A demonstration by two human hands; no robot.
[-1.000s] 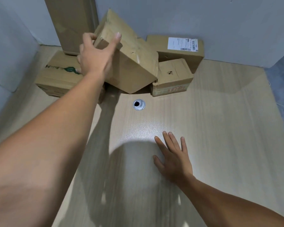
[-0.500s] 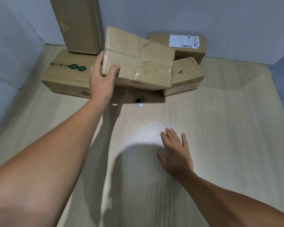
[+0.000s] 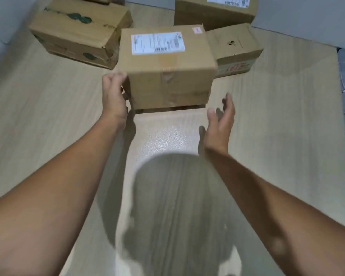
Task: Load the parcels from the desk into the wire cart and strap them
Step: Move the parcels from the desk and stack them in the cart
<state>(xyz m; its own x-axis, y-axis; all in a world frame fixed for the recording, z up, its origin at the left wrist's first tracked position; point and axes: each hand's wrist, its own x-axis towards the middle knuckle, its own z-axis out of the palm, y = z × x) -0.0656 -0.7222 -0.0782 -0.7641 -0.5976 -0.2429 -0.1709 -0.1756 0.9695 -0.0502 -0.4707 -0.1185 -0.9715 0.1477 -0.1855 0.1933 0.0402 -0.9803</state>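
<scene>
**Parcel** [image 3: 165,66], labelled: centre of desk [image 3: 277,136], label up. Cannot tell if it rests or hangs just clear.
**Left hand** [image 3: 113,94]: curled round its near-left corner.
**Right hand** [image 3: 220,118]: fingers spread, just beside the near-right corner, not touching.
**Others, far:** green-printed box [image 3: 78,30] left, small box [image 3: 235,48] right, far box [image 3: 213,12].
**Risk:** gripped at one corner only, the parcel may swing or slip, or knock the small box close beside it.
**Unclear:** left fingertips hidden; far box cut off; hands blurred; no cart or strap in view.

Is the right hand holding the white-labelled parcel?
No, the right hand is open beside the parcel; only the left hand grips it.
</scene>
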